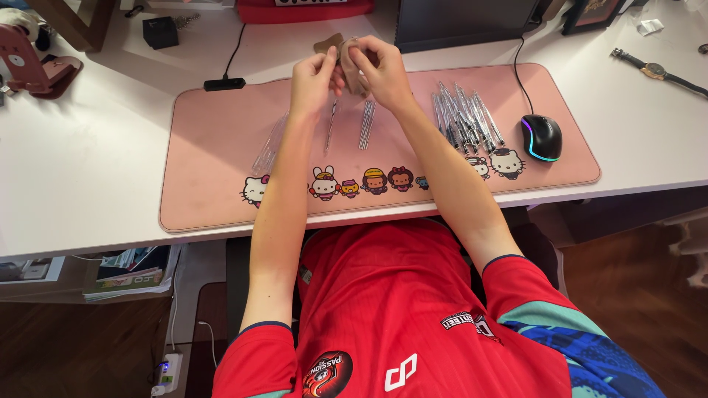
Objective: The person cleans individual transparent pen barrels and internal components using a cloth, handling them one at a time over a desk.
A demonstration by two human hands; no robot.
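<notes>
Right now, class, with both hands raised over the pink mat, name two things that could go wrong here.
1. Both hands, left hand and right hand, pinch a small brown item above the loose pens; a slip could drop it among them and scatter them.
2. The pen pile lies close beside the right forearm and the mouse; a lowered arm might sweep pens off the pink mat.

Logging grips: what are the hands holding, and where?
Both hands, left hand and right hand, pinch a small tan pouch by its sides.
</notes>
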